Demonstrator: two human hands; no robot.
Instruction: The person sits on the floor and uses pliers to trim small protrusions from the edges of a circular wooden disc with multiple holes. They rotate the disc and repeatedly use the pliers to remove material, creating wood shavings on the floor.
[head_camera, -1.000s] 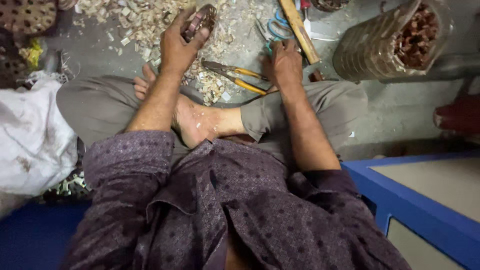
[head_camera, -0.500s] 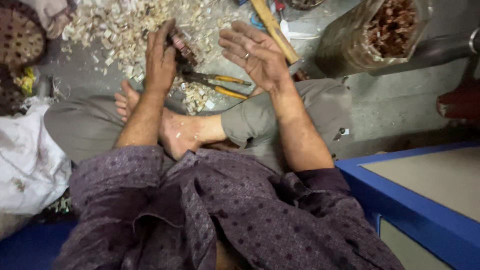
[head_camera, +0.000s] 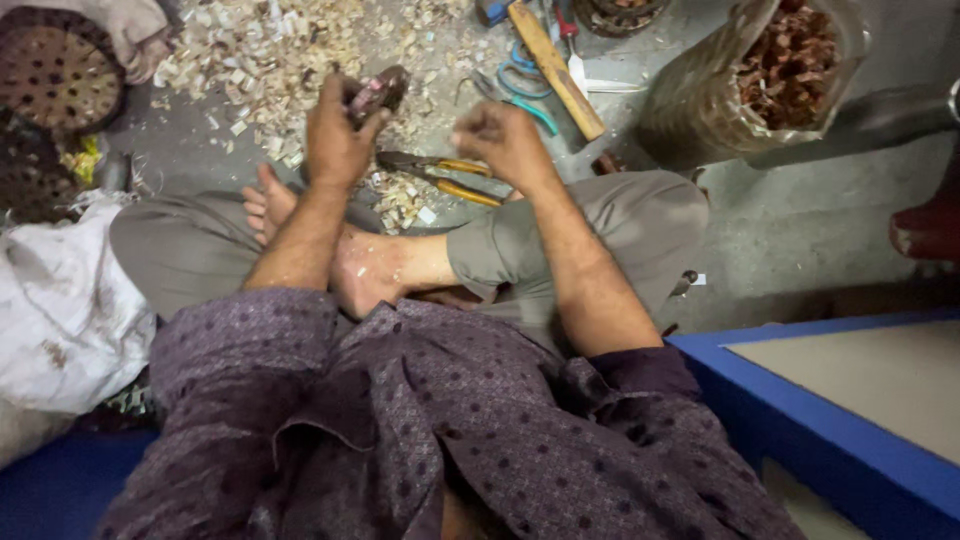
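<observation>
Left hand (head_camera: 335, 140) grips one dark, rounded wooden piece (head_camera: 378, 92); right hand (head_camera: 500, 140), fisted at three o'clock, looks empty to me. One pair of yellow-handled pliers (head_camera: 440, 175) lies between.

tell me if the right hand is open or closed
Closed: the right hand is curled into a loose fist above the yellow-handled pliers, apart from them; whether it holds anything, cannot tell.

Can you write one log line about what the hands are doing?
left hand: grips dark wood piece | right hand: closed, above pliers
</observation>
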